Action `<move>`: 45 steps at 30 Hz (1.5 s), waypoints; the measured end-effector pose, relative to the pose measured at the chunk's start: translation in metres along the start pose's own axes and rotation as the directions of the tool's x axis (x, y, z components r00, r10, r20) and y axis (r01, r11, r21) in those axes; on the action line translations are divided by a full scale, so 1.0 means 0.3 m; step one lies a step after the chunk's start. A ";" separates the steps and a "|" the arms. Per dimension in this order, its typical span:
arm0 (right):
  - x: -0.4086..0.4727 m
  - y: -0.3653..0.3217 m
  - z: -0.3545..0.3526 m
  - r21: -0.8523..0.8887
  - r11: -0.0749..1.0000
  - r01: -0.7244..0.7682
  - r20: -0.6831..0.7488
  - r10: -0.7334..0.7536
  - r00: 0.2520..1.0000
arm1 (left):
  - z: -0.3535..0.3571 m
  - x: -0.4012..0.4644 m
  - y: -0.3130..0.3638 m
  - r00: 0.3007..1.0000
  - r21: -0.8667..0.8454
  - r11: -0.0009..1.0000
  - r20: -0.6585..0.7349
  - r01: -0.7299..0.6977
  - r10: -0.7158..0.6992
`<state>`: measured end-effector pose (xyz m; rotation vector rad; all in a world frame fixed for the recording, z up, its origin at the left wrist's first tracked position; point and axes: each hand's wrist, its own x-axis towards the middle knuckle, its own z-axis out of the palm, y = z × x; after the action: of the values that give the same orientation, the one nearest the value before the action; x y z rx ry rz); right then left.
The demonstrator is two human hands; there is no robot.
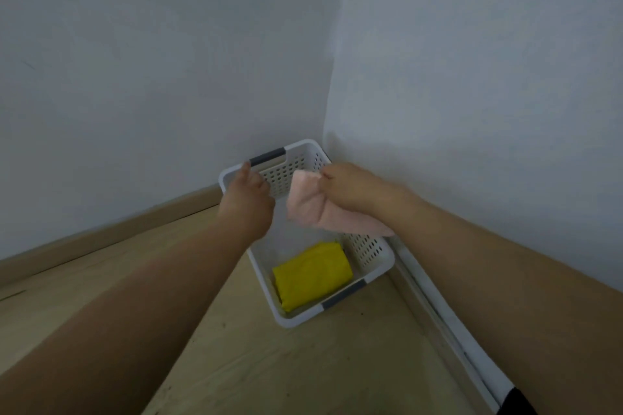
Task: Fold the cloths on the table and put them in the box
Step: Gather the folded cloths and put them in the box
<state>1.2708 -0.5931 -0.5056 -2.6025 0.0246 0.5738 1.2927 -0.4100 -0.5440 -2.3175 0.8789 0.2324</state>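
The right hand's [350, 189] fingers are curled tight, pinching the folded pink cloth [313, 209] by one end so that it hangs over the box [374, 251], at about 1 o'clock from the middle of the view. That hold probably keeps the folds together for the drop. The left hand [247, 200], at 11 o'clock, reaches to the box's far rim; its fingers are bent, but whether they grip the rim I cannot tell. The cloth looks soft and fleecy. The box is white perforated plastic with grey handles, and a smooth folded yellow cloth [312, 274] already lies at its near end, on the pale wooden table [253, 364].
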 end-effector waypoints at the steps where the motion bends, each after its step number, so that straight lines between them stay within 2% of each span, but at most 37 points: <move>1: 0.031 -0.025 0.021 -0.055 0.998 0.019 0.061 -0.015 0.998 | 0.000 -0.011 -0.027 1.000 -0.030 0.999 -0.008 0.030 -0.030; 4: 0.101 -0.075 0.111 -0.175 0.983 0.060 0.208 -0.023 0.978 | 0.014 -0.030 -0.075 0.997 -0.139 0.987 -0.003 0.076 -0.077; 8: 0.139 -0.079 0.223 -0.317 0.948 0.042 0.329 0.069 0.942 | 0.068 -0.069 -0.072 0.993 -0.231 0.967 0.073 0.111 -0.097; 11: 0.161 -0.075 0.263 -0.333 0.942 0.025 0.331 0.092 0.939 | 0.097 -0.091 -0.062 0.991 -0.265 0.958 0.099 0.109 -0.086; 13: 0.185 -0.083 0.278 -0.361 0.931 0.053 0.309 0.065 0.949 | 0.107 -0.096 -0.068 0.992 -0.310 0.944 0.082 0.114 -0.092; 17: 0.242 -0.113 0.327 -0.383 0.914 0.132 0.355 0.014 0.935 | 0.157 -0.110 -0.082 0.992 -0.422 0.898 0.031 0.125 -0.124; 19: 0.276 -0.116 0.350 -0.401 0.907 0.125 0.320 0.010 0.947 | 0.188 -0.118 -0.085 0.990 -0.456 0.880 0.020 0.131 -0.137; 24: 0.335 -0.044 0.418 -0.455 0.890 0.029 0.312 0.129 0.941 | 0.231 -0.115 -0.071 0.986 -0.475 0.866 0.026 0.156 -0.164; 28: 0.478 0.103 0.548 -0.461 0.886 -0.056 0.353 0.241 0.904 | 0.239 -0.098 -0.053 0.986 -0.484 0.860 0.049 0.164 -0.160; 32: 0.409 0.040 0.521 -0.425 0.905 -0.005 0.444 0.214 0.870 | 0.242 -0.075 -0.042 0.983 -0.480 0.857 0.075 0.185 -0.170; 37: 0.374 0.014 0.524 -0.478 0.865 0.151 0.479 0.113 0.870 | 0.248 -0.070 -0.026 0.982 -0.472 0.861 0.065 0.189 -0.179; 41: 0.374 0.023 0.528 -0.490 0.845 0.215 0.410 0.006 0.912 | 0.259 -0.072 -0.024 0.980 -0.472 0.860 0.047 0.194 -0.195; 45: 0.376 0.025 0.527 -0.500 0.837 0.222 0.398 -0.006 0.917 | 0.271 -0.068 -0.019 0.980 -0.487 0.853 0.048 0.190 -0.192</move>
<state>1.3108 -0.5191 -0.6808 -2.9327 -0.4901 1.1796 1.2856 -0.3450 -0.5969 -2.8572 0.6304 0.4059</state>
